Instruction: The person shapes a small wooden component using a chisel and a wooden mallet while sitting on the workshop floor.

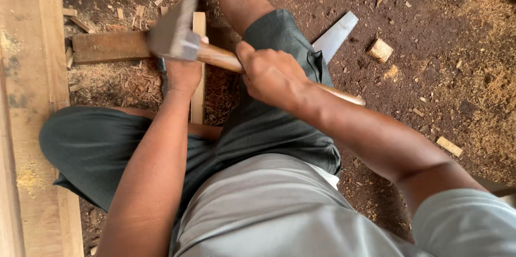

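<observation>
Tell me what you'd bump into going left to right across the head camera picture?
Big plank → left hand → right hand on the hammer handle → flat grey strip → small wood block → little wood scrap.

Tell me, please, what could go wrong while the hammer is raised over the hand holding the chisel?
1. The hammer head hangs right above the left hand, which grips a dark chisel on the narrow wood strip; a glancing blow could hit the knuckles.
2. The right hand holds the handle partway along, so aim may wander.
3. The strip lies loose between the legs on chip-strewn ground and might shift.
</observation>
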